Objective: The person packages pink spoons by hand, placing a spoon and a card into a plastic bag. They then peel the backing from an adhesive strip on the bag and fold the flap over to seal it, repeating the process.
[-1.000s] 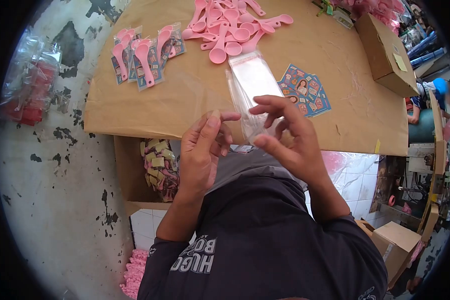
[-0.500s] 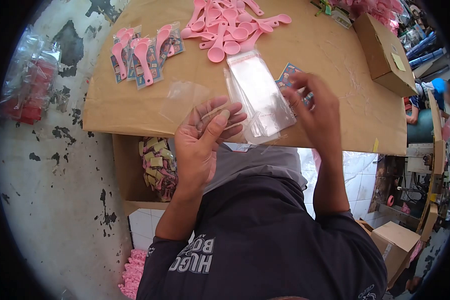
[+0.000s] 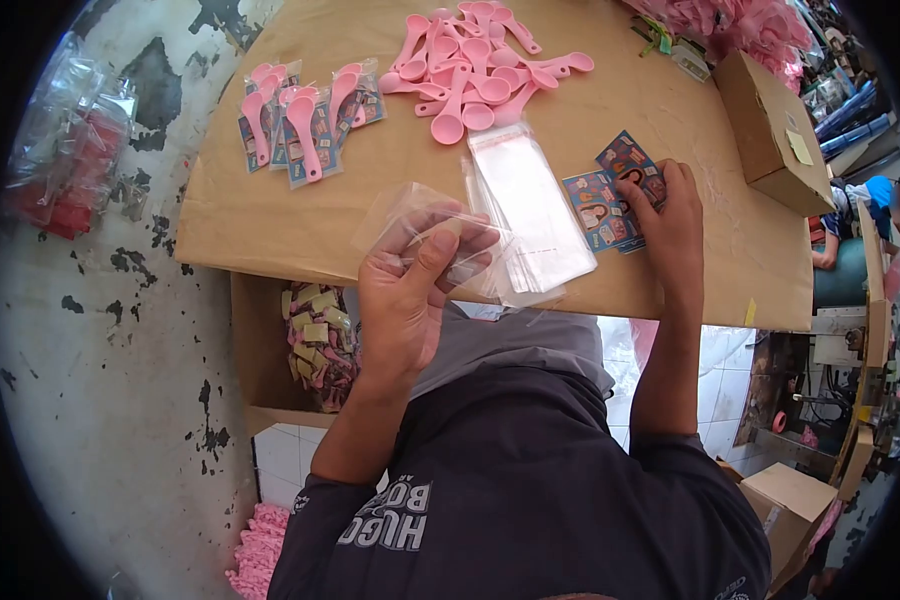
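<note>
My left hand pinches a clear plastic bag between thumb and fingers. To the right, my right hand has its thumb and fingers closed on a blue printed card in a small stack on the table. Another such card overlaps it at the left. Between my hands lies a stack of clear plastic bags. Beyond them is a heap of pink measuring spoons. At the left, several packed spoons with cards lie in clear bags.
Brown paper covers the table. A cardboard box stands at its right edge, near pink bundles. Under the left side, an open box holds packed spoons. Another person is at the far right.
My right hand has moved slightly right and down onto the cards, which are now fanned and more visible. My left hand has raised the clear bag off the table.
</note>
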The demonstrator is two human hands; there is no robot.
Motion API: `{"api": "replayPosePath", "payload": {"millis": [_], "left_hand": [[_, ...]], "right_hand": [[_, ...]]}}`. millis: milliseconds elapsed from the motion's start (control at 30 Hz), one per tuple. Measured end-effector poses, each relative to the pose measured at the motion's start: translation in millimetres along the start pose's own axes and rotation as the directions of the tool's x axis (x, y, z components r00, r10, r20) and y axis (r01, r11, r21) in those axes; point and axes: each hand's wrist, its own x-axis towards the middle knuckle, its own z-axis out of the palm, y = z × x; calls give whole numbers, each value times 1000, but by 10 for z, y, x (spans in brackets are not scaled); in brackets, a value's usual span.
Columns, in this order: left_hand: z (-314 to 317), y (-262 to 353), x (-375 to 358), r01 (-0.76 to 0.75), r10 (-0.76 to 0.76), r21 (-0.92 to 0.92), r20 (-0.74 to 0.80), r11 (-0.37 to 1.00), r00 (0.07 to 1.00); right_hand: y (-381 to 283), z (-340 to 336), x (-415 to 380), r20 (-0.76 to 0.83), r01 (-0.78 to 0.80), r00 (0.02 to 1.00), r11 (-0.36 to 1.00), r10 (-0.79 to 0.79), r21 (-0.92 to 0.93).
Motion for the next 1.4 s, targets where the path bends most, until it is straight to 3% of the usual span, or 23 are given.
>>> {"api": "replayPosePath", "payload": {"millis": [67, 200, 267, 333, 400, 467, 700, 800, 867, 1033, 1100, 1400], "left_hand": [[-28, -16, 33, -33, 34, -47, 26, 998, 999], [41, 24, 63, -30, 27, -89, -34, 996, 999], [58, 31, 79, -47, 41, -94, -70, 994, 997], [43, 16, 106, -45, 39, -92, -63, 995, 997], [49, 3, 128, -44, 39, -91, -58, 995, 998], [76, -9, 133, -60, 53, -91, -76, 994, 996], [93, -12, 130, -11, 9, -42, -57, 999, 998], [118, -12, 137, -22, 18, -61, -60, 998, 998], [137, -7, 135, -8, 5, -58, -47, 998, 999], [149, -5, 118, 0, 1, -32, 10, 999, 1000], [144, -21, 120, -13, 13, -23, 19, 1000, 1000], [200, -53, 57, -34, 37, -74, 34, 997, 999]], "right_hand": [[60, 47, -2, -221, 168, 951, 962, -216, -218], [-171, -36, -118, -282, 208, 932, 973, -227, -99], [-291, -28, -288, -49, 16, 999, 920, 3, 391], [-429, 20, -466, 168, -59, 985, 826, -44, 561], [-533, 210, -547, 258, -67, 951, 697, -173, 714], [-616, 144, -601, 491, -313, 868, 691, -70, 651], [-631, 328, -663, 431, -349, 903, 581, -2, 735], [-587, 274, -628, 507, -331, 857, 661, -87, 673], [-585, 232, -593, 621, -313, 771, 766, -141, 562], [-605, 166, -585, 636, -309, 758, 776, -148, 549], [-633, 180, -633, 533, -380, 842, 606, -87, 699], [-543, 273, -665, 396, -277, 911, 537, -118, 797]]}}
